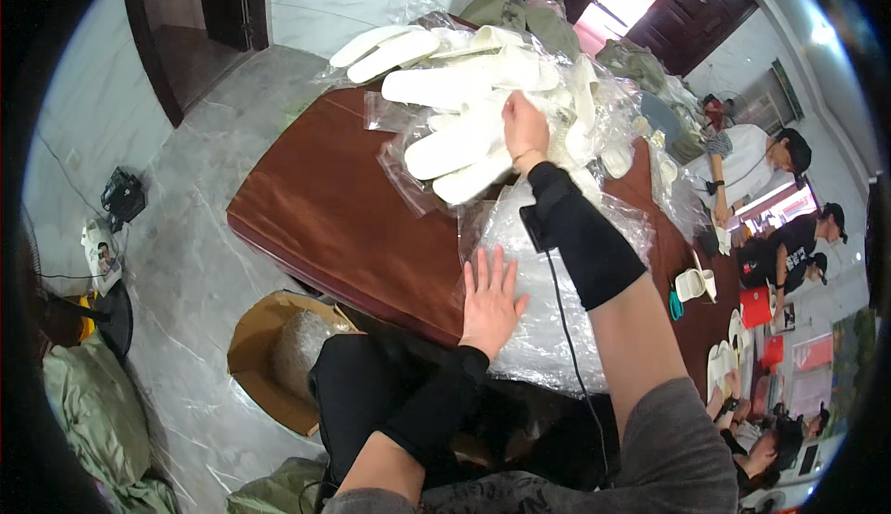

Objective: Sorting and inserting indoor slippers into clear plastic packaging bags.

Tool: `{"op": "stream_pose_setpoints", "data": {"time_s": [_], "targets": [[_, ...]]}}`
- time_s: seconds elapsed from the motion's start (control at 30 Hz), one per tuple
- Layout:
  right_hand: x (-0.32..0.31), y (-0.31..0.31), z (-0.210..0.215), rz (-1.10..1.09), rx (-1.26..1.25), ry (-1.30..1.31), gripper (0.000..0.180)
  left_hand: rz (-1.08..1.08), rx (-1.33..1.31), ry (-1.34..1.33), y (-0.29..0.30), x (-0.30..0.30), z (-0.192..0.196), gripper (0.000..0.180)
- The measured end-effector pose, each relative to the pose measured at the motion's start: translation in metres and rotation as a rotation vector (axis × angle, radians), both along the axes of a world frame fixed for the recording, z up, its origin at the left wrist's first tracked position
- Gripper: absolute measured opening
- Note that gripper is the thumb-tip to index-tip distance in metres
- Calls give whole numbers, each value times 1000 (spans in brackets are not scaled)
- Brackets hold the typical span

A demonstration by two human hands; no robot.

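White slippers (461, 147) in clear plastic bags lie heaped at the far end of the dark red desk (316, 208), and my right hand (524, 129) is reached out onto that heap, fingers curled down among the pairs; I cannot tell whether it grips one or only rests on them. My left hand (489, 299) lies nearer to me, flat and spread wide, palm down on a stack of empty clear plastic bags (548, 300) at the desk's near edge, holding nothing. Both my forearms wear black sleeves, and a thin black cable (564, 319) runs from the right wrist back across the bags. On the floor to the left of my knees stands an open cardboard box (264, 356) with something pale and wrapped inside. Further right on the desk lie a small teal tool (675, 305) and a few more white slippers (691, 284). Beyond them, other people sit along the right side, one in a white shirt (747, 166).
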State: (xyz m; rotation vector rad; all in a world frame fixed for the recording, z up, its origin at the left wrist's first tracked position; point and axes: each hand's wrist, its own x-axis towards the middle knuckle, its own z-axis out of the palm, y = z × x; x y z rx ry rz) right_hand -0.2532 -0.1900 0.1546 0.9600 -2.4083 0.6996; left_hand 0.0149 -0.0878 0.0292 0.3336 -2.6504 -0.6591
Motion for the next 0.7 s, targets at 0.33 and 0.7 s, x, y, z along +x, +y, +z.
{"op": "stream_pose_setpoints", "data": {"time_s": [0.33,0.7], "targets": [[27,144,192,480,-416,-536,5,39,-124,-11,8,4,-2,67],[83,286,219,552,205,-254,11,54,-173,105,32,1,-3,65]]}}
